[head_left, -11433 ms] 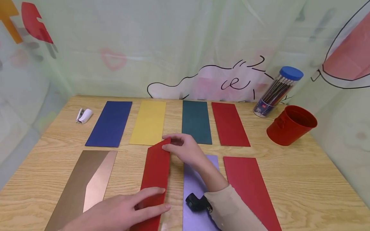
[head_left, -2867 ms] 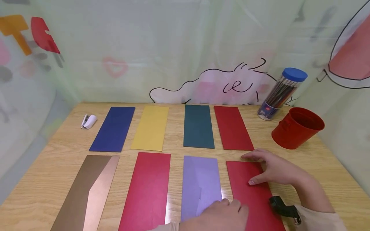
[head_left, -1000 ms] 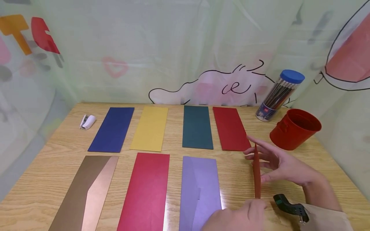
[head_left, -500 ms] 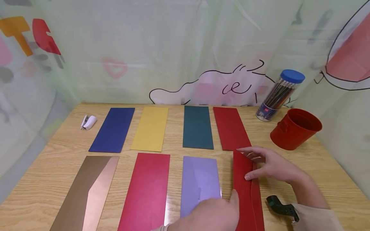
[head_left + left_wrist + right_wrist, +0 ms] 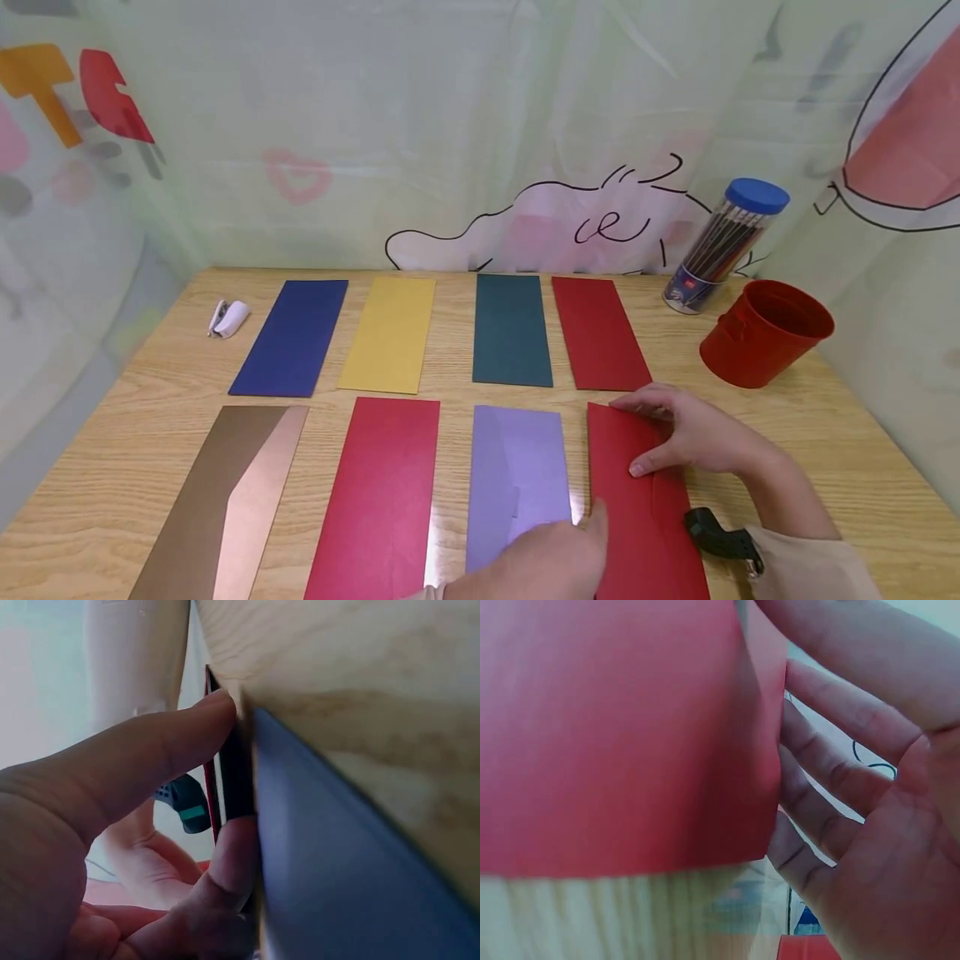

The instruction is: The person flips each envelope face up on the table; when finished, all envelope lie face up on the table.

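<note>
A red envelope [image 5: 628,529] lies at a low tilt over the front right of the table, its seam showing on top. My right hand [image 5: 697,433] grips its far right part, thumb on the upper face and fingers behind the edge. In the right wrist view the red paper [image 5: 622,742] fills much of the picture beside those fingers. My left hand [image 5: 558,558] is at the near left edge, overlapping the purple envelope [image 5: 517,467]. The left wrist view shows its thumb and a finger pinching the thin edge [image 5: 219,780].
A red-pink envelope [image 5: 378,492] and a brown one [image 5: 191,483] lie to the left. Behind are blue [image 5: 291,337], yellow [image 5: 388,333], green [image 5: 512,329] and red [image 5: 600,333] ones. Pencil tube [image 5: 720,250] and red bucket [image 5: 727,350] stand far right; a white stapler [image 5: 228,318] lies far left.
The right-hand red envelope lay flat, then stood on edge between both hands, and has since tipped down nearly flat, seam up. Earlier both hands held the second envelope from the left, now flat.
</note>
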A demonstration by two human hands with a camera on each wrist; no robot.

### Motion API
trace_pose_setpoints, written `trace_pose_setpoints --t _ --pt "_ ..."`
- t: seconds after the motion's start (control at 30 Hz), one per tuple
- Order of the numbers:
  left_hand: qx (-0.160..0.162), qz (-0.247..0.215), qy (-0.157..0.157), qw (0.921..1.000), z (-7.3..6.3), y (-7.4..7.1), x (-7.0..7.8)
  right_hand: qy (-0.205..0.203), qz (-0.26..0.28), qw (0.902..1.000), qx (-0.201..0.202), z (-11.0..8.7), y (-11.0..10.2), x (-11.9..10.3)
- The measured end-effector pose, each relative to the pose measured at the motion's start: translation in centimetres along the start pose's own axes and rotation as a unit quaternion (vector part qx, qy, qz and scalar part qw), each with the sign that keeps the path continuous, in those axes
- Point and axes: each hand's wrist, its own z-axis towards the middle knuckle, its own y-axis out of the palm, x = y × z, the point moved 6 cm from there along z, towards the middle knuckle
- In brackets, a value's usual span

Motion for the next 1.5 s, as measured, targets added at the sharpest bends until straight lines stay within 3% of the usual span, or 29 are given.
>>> trace_pose_setpoints --t 0.23,0.4,0.5,0.6,0.73,0.8,0.9,1.03,1.13,1.3,1.5 --pt "0.005 0.019 0.059 0.998 0.5 0.4 0.1 -0.002 -0.003 1.0 -0.003 0.3 0.2 0.1" --pt "-0.001 0.012 0.084 0.9964 0.8 0.9 0.0 0.005 -0.007 1.0 0.0 0.3 0.1 0.1" --pt "-0.014 0.002 0.07 0.9975 0.6 0.8 -0.2 0.006 -0.013 0.9999 0.001 0.3 0.0 0.2" --pt "-0.012 -0.007 0.051 0.9986 -0.6 -0.5 -0.7 0.003 -0.014 0.9999 0.0 0.4 0.0 0.1" --pt "-0.004 -0.055 0.027 0.9981 -3.9 -4.0 -2.3 -0.008 -0.015 0.9999 -0.002 0.3 0.0 -0.4" --pt "0.006 -0.114 0.014 0.9933 -5.7 -5.9 -4.0 -0.011 -0.018 0.9998 0.001 0.2 -0.2 -0.9" --pt "0.049 -0.173 0.004 0.9838 -8.3 -8.4 -7.1 -0.01 -0.031 0.9994 0.012 -0.1 -0.5 -2.0" --pt "0.124 -0.169 0.011 0.9777 -11.2 -11.1 -12.0 -0.01 -0.037 0.9992 0.001 0.0 0.1 -4.7" --pt "0.161 -0.182 0.009 0.97 -12.9 -13.0 -15.8 -0.026 -0.053 0.9979 -0.028 0.9 1.0 -7.6" --pt "0.205 -0.228 -0.011 0.9518 -14.6 -16.5 -21.9 -0.072 -0.113 0.9894 -0.057 4.9 1.7 -12.6" --pt "0.224 -0.211 -0.108 0.9454 -14.8 -18.8 -29.6 -0.096 -0.125 0.9854 -0.065 12.2 3.5 -17.3"
